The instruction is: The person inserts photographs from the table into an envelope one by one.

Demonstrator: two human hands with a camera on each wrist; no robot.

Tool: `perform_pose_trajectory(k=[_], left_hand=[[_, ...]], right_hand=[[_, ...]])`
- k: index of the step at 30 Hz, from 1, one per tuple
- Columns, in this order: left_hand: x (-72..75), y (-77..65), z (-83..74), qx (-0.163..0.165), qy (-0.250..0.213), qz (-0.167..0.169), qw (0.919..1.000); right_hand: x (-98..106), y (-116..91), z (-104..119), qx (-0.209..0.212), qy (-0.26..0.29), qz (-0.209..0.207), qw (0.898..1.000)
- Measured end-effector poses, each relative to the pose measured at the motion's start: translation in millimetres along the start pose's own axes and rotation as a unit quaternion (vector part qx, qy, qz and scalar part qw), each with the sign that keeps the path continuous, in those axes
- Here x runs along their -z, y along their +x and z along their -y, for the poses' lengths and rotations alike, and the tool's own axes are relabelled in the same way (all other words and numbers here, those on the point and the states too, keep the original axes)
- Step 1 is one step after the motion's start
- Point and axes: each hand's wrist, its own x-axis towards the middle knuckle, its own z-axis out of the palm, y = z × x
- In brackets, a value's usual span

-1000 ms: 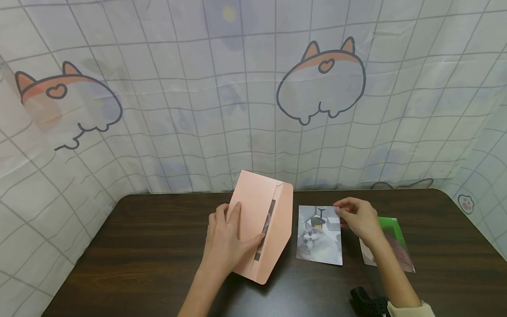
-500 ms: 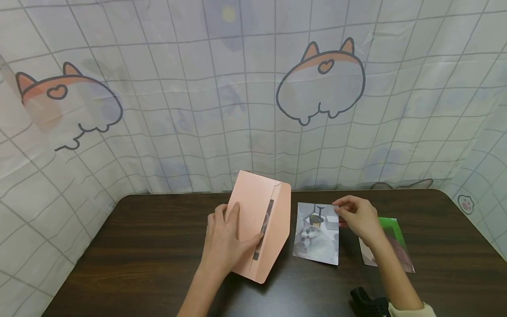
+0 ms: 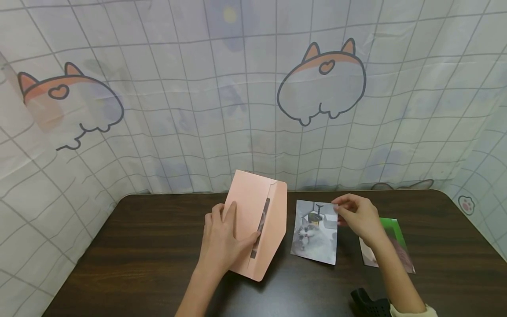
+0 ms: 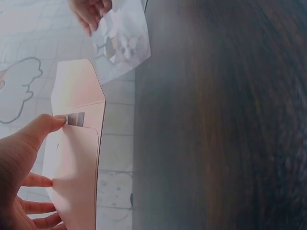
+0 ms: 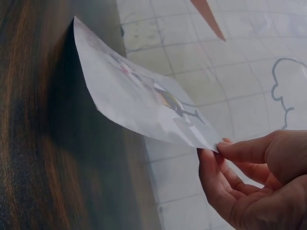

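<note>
My left hand [image 3: 222,240] holds a pink envelope [image 3: 250,193] tilted above the table, its flap [image 3: 273,229] unfolded to the right. The thumb lies at the envelope's mouth, where a dark strip of a picture [image 4: 76,119] shows inside. To the right, my right hand [image 3: 356,218] pinches a photo of a grey and white cat [image 3: 314,233] by its upper right corner, between thumb and fingers. In the right wrist view the photo [image 5: 139,100] is raised off the table and slightly bent. The photo and the envelope are apart.
Another photo with a green top [image 3: 392,226] lies on the dark wooden table [image 3: 150,246], partly behind my right forearm. A black object [image 3: 368,301] is by the right wrist at the front. A white checked cloth [image 3: 190,101] with animal drawings hangs behind the table.
The right hand has drawn the cat photo slightly left and up. The envelope in the left hand has shifted a little to the left. The green-topped photo has stayed put.
</note>
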Motion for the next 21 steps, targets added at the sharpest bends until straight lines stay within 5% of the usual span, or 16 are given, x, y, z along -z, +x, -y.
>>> perform_pose_trajectory(k=[21], left_hand=[[2.1, 0.4, 5.5, 0.004, 0.002, -0.01, 0.9999]], right_hand=[[2.6, -6.2, 14.5, 0.009, 0.019, 0.013, 1.0]])
